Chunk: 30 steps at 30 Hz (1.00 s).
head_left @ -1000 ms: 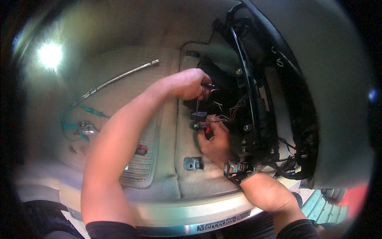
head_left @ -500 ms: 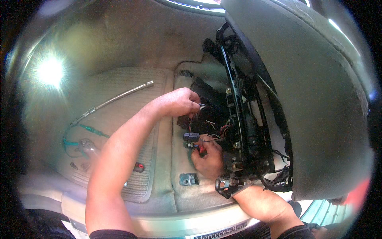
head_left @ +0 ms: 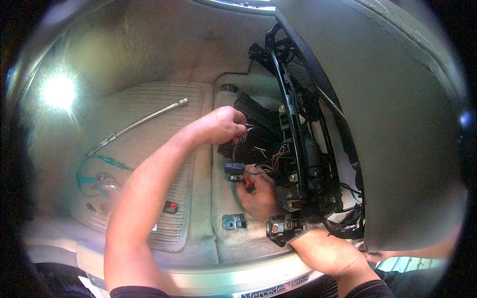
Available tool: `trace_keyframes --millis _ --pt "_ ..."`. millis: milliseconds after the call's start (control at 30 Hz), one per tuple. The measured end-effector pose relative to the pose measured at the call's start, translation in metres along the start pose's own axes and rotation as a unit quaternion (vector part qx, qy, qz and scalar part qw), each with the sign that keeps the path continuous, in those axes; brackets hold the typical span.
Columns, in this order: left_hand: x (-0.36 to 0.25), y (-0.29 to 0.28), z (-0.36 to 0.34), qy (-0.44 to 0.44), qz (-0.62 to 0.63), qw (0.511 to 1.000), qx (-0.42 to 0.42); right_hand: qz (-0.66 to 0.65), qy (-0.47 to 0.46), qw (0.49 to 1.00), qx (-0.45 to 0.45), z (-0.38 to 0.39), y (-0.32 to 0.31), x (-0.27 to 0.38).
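Note:
My left hand is closed on dark wires above a dark opening in the car's carpet, beside the seat's metal frame. Lower down, my right hand reaches in under the seat rail, its fingers closed on a small red connector. A blue-grey connector and a small black connector sit just above that thumb. Thin coloured wires run from there toward the frame. The ends of both hands' fingers are partly hidden.
A ribbed mat holds a metal bar, a teal-handled tool and other small tools. A tilted seat fills the right. A pale door sill crosses the bottom. Another person's hand reaches in at lower right.
The view shifted, showing more of the tilted seat. Both my hands stay closed among the wires with little visible movement. Another person's hand has come into view at the lower right.

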<state>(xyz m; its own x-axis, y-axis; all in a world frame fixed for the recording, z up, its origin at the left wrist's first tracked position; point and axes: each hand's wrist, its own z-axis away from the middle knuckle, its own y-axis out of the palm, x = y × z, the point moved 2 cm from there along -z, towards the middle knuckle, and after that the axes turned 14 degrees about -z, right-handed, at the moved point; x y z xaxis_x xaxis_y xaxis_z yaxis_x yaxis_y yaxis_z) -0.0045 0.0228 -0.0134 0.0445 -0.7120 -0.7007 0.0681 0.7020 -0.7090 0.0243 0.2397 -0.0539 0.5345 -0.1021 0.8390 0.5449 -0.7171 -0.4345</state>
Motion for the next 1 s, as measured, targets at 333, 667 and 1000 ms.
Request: trace_keyframes --millis 333,667,1000 --pt "0.003 0.004 -0.004 0.010 -0.017 0.999 -0.025 0.025 -0.025 0.999 -0.005 0.000 0.001 -0.001" --pt "-0.018 0.012 0.000 0.006 -0.107 0.993 -0.043 0.036 -0.053 0.998 -0.004 0.000 0.001 -0.006" --pt "-0.025 0.034 0.007 0.145 -0.249 0.950 -0.120 0.044 -0.019 0.999 -0.008 0.000 0.002 -0.006"
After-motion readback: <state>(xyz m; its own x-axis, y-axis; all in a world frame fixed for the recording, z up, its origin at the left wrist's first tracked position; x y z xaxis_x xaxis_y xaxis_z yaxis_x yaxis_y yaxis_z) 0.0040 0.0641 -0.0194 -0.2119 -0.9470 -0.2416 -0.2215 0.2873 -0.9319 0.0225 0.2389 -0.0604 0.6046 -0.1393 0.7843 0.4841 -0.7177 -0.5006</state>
